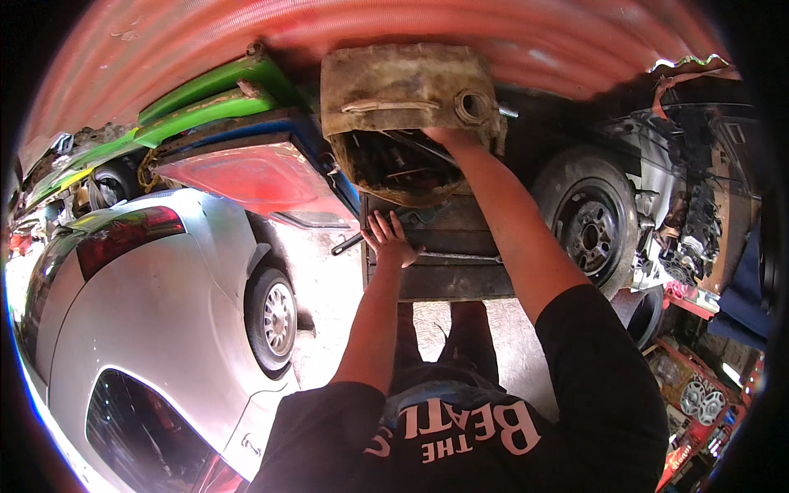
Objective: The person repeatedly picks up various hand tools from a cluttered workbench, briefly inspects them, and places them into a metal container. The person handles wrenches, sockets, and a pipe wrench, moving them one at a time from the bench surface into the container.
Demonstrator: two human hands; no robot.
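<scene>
Jerrycan (407, 90), cut open along its side, grimy tan plastic, lying across a dark metal workbench (444, 279) at 12 o'clock from the body. Long axis running roughly 9 to 3 o'clock, round filler neck toward 3, cut mouth facing down toward the chest and showing a jumble of dark tools inside. Right hand (448, 138) reaching up at 12 o'clock into that opening near the neck end; fingers hidden inside, so cannot tell how far curled or whether anything is gripped. Left hand (388, 240) lower, at about 11 o'clock, flat and spread on the bench's front edge, holding nothing, well short of the can. Right arm clearly the nearer. Long wrench (349, 243) lying just beside the left hand at 9 o'clock. Spare wheel (588, 222) leaning at 2 o'clock; silver car (156, 312) at 8 o'clock.
</scene>
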